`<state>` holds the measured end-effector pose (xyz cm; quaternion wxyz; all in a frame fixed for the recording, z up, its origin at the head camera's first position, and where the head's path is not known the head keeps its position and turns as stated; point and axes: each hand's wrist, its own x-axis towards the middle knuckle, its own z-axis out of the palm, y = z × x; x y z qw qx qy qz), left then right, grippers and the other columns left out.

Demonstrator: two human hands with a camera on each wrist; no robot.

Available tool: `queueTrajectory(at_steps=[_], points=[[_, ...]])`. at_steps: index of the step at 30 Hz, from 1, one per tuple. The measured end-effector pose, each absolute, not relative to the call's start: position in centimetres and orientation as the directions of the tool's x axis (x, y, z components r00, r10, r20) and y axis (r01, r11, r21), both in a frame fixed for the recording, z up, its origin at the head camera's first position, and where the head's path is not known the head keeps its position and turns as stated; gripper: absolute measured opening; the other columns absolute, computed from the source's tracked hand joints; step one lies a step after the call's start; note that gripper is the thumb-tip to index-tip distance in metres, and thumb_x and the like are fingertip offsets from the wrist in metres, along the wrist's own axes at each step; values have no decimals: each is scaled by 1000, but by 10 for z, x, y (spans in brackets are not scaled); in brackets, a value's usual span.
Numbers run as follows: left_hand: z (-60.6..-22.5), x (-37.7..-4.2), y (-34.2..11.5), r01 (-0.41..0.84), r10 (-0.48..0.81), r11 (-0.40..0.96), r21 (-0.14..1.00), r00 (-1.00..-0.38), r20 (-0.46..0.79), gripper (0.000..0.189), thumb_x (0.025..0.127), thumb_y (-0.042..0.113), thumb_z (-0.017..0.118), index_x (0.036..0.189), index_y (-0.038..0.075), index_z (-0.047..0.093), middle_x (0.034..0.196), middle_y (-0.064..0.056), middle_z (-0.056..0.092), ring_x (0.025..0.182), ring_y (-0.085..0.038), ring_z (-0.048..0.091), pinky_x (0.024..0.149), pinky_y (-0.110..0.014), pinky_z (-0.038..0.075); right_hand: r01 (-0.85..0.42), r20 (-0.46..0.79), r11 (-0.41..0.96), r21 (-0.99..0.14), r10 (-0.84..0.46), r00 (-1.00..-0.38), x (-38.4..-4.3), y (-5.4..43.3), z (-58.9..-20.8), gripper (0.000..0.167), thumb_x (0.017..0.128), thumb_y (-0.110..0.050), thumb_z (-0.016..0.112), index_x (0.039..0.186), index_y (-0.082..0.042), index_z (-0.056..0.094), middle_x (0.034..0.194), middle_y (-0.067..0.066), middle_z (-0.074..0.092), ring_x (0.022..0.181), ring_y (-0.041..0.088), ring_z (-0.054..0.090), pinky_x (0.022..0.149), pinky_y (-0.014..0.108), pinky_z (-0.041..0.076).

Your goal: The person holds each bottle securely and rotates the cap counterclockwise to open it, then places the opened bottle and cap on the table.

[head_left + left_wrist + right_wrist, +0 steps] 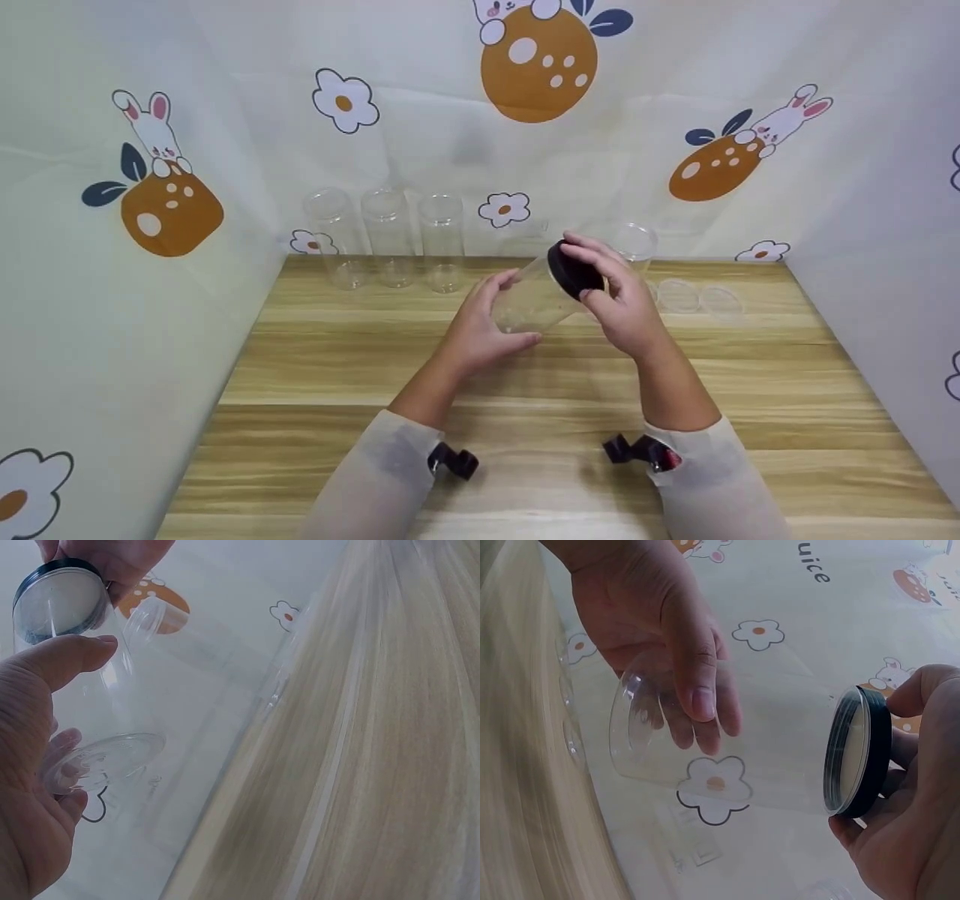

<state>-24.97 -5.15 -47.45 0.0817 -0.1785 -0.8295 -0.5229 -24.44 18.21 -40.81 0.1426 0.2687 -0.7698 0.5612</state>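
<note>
Tilted over the wooden table, a clear plastic jar is held between both hands. My left hand grips its lower body, thumb on the near side and fingers around the far side. The jar's round base shows in the left wrist view, with fingers beneath it. A black screw lid sits on the jar's mouth, its pale inner face visible through the clear wall. My right hand holds this lid by the rim, thumb on one side and fingertips on the other.
Three clear jars, among them the leftmost jar, stand upright in a row at the back left. Behind my right hand is another clear jar. Several clear discs, one of them a round disc, lie at the back right. Printed cloth walls surround the table.
</note>
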Motion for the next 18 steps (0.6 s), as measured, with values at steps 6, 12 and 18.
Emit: queueTrajectory(at_steps=[6,12,18], points=[[-474,-250,-51,378,204,400,835,-925,321,99,70,30,101,155,19,52,152,-6,60,141,-22,55,124,-46,42,-499,457,324,-804,-200,-866,-244,183,-408,48,98,-19,71,146,-19,67,163,2,53,154,24,44,125,45,36],[-474,-250,-52,376,203,404,834,-926,319,100,69,35,100,155,20,52,150,-6,60,139,-25,56,122,-47,44,-411,389,463,-785,-149,-909,-247,183,-407,60,93,-37,81,149,-23,64,156,2,57,134,24,50,104,43,45],[-474,-249,-52,379,210,408,831,-924,319,101,69,39,99,156,21,51,149,-5,60,141,-28,56,122,-47,44,-402,382,476,-782,-144,-913,-246,182,-407,62,91,-40,83,148,-23,64,152,1,59,128,21,50,99,39,47]])
